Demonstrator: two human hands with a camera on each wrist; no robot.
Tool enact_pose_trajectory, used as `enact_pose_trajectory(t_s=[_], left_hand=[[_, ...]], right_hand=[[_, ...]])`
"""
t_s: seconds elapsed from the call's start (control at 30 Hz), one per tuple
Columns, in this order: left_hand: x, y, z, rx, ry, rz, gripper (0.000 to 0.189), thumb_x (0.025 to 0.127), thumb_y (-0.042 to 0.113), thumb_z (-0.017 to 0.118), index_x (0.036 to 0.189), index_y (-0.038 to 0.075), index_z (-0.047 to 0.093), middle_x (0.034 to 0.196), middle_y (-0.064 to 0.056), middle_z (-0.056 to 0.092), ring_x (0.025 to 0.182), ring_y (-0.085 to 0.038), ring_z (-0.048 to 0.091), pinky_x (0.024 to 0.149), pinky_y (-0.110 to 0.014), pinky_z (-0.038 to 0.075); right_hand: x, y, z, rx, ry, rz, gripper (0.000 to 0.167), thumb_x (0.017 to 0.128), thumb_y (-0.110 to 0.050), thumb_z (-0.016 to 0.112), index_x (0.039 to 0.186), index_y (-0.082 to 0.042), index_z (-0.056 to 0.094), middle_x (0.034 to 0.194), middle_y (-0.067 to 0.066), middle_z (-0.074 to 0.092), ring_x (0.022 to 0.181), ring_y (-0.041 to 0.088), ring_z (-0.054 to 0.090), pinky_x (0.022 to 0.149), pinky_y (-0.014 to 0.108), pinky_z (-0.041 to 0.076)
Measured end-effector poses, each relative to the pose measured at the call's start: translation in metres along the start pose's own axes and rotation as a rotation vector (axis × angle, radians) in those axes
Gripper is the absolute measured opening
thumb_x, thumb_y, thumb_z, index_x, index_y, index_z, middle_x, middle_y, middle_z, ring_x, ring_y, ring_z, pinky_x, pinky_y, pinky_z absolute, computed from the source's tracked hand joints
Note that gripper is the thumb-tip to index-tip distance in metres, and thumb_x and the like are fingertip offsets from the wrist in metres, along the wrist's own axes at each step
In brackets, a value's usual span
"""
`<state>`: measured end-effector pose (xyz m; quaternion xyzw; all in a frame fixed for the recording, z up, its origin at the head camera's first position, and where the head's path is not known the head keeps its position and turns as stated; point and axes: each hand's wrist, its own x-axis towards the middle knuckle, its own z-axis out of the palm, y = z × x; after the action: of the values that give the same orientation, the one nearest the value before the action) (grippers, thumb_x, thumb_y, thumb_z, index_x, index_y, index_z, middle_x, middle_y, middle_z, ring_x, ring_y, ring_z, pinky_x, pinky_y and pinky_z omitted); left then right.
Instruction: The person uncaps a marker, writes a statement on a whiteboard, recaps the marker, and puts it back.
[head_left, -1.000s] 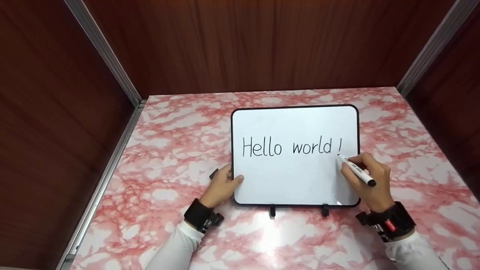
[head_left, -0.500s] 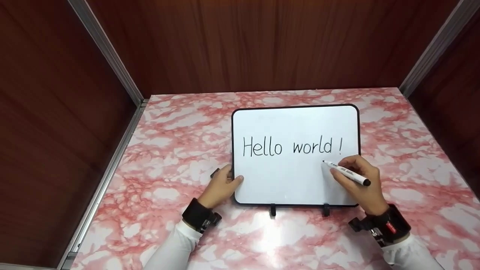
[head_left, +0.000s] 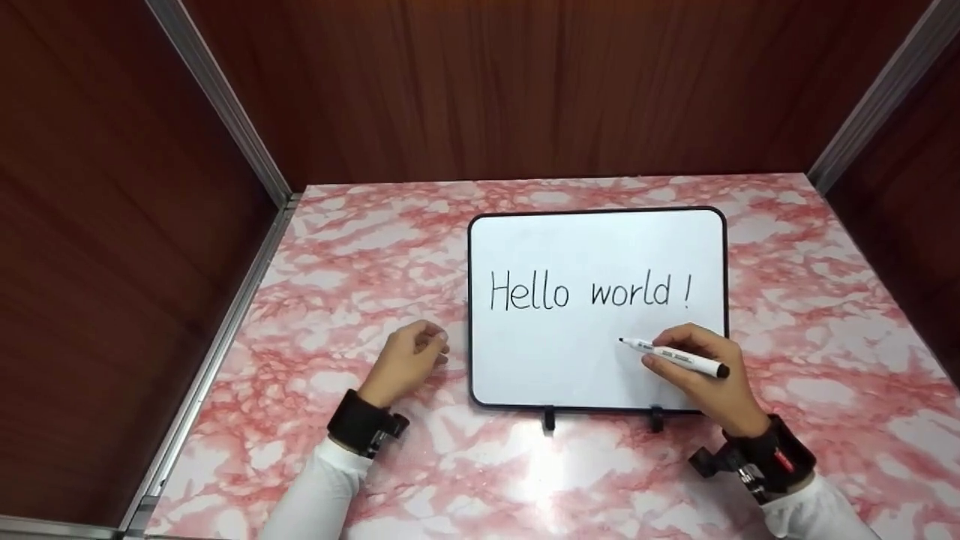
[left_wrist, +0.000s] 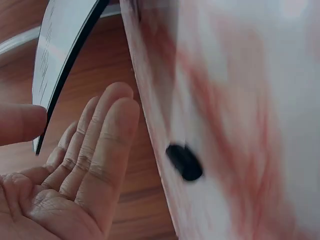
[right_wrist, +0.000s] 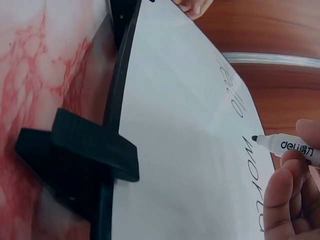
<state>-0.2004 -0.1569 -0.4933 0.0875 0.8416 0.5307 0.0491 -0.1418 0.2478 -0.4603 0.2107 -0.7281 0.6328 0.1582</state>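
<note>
The whiteboard (head_left: 555,360) leans on a black stand, with "Hello world !" handwritten in black across it. My right hand (head_left: 701,371) pinches an uncapped whiteboard marker (head_left: 679,358), its black tip over the board below "world". In the right wrist view the marker (right_wrist: 295,146) reads "deli". Left of the board, my left hand (head_left: 405,360) is apart from the frame and holds nothing. Its fingers (left_wrist: 117,130) are extended in the left wrist view. A small black piece, like a marker cap (left_wrist: 185,162), lies on the table beside it; the head view hides it behind the hand.
Two black stand feet (head_left: 550,418) jut out under the board's lower edge; one black clip (right_wrist: 95,145) looms close in the right wrist view. The red-and-white marbled table (head_left: 337,300) is enclosed by brown wood panels (head_left: 487,90) at the back and sides.
The exclamation mark gained its dot. My right hand moved the marker left and down from it. My left hand let go of the board's left edge and drew away to the left.
</note>
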Motion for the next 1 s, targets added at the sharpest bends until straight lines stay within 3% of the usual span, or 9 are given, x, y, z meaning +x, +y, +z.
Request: enact_pose_trajectory(t_s=[0.17,0.33,0.43,0.7,0.87,1.0], left_hand=[[0.007,0.002,-0.028,0.172,0.104,0.072,0.016,0.097,0.018,0.059,0.099,0.004,0.068,0.087,-0.008,0.068,0.079,-0.021,0.064,0.072,-0.035,0.053],[0.016,-0.001,-0.039,0.422,0.143,0.086,0.016,0.092,0.018,0.065,0.1,0.004,0.071,0.087,-0.003,0.068,0.079,-0.018,0.063,0.074,-0.036,0.053],[0.021,-0.004,-0.036,0.54,0.12,0.075,0.019,0.09,0.017,0.068,0.102,0.002,0.071,0.091,-0.009,0.069,0.082,-0.022,0.064,0.076,-0.038,0.053],[0.035,-0.007,-0.021,0.689,0.047,0.03,0.032,0.085,0.02,0.073,0.109,-0.001,0.068,0.093,-0.013,0.069,0.087,-0.027,0.064,0.079,-0.041,0.052],[0.04,-0.012,-0.011,0.777,0.031,0.061,0.02,0.082,0.022,0.074,0.079,0.005,0.063,0.068,-0.005,0.059,0.066,-0.025,0.058,0.066,-0.041,0.05],[0.041,-0.016,-0.006,0.817,0.036,0.1,0.028,0.082,0.016,0.072,0.061,0.011,0.054,0.06,-0.003,0.053,0.059,-0.023,0.055,0.061,-0.042,0.048]], right_hand=[[-0.001,0.001,0.001,0.018,-0.024,0.022,0.023,0.075,0.02,0.071,0.095,0.01,0.064,0.077,0.022,0.062,0.06,0.015,0.051,0.05,0.023,0.041],[-0.005,0.009,-0.001,0.067,-0.039,0.072,0.024,0.077,0.019,0.07,0.098,0.011,0.063,0.08,0.022,0.062,0.065,0.016,0.056,0.055,0.021,0.047],[-0.007,0.015,-0.001,0.12,-0.051,0.097,0.024,0.079,0.019,0.068,0.101,0.012,0.062,0.083,0.023,0.062,0.069,0.019,0.06,0.059,0.023,0.052],[-0.007,0.016,0.001,0.196,-0.066,0.104,0.022,0.081,0.021,0.064,0.102,0.014,0.061,0.084,0.027,0.062,0.068,0.026,0.062,0.06,0.028,0.055],[-0.008,0.013,0.002,0.231,-0.074,0.101,0.018,0.084,0.019,0.061,0.102,0.016,0.06,0.085,0.031,0.062,0.072,0.03,0.064,0.062,0.031,0.056],[-0.009,0.012,0.002,0.234,-0.077,0.113,0.017,0.086,0.018,0.06,0.103,0.016,0.06,0.086,0.031,0.063,0.072,0.032,0.064,0.062,0.033,0.056]])
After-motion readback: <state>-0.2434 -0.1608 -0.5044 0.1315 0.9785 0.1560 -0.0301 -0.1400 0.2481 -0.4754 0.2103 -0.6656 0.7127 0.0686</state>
